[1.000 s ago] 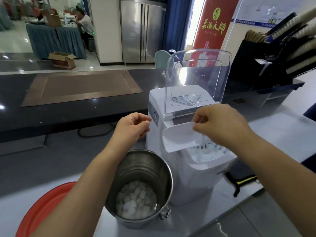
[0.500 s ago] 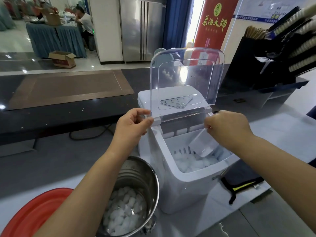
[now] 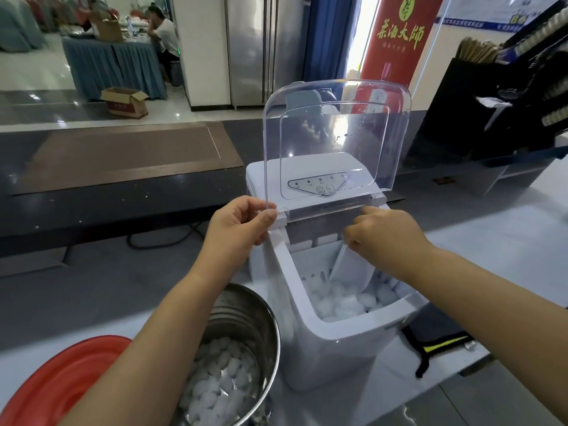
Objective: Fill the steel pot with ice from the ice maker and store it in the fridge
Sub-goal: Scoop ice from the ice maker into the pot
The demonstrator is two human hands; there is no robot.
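Left hand (image 3: 238,224) pinches upright lid (image 3: 338,133) edge. Right hand (image 3: 384,238) grips scoop (image 3: 349,267), tip down inside ice maker (image 3: 332,355). Pot (image 3: 246,312) beside it, part-filled with ice (image 3: 221,382).

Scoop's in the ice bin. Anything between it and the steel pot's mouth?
Mostly clear. The left hand holds the clear lid raised, so the scoop in the right hand can lift out freely. The steel pot stands open beside the ice maker, but the left forearm crosses over part of its mouth.

L hand (image 3: 238,230) pinches lower-left edge of clear lid (image 3: 338,133), lid upright. R hand (image 3: 388,238) grips white scoop (image 3: 347,269) inside ice maker (image 3: 338,352), above ice cubes (image 3: 344,302). Steel pot (image 3: 246,315) just left, part-filled.
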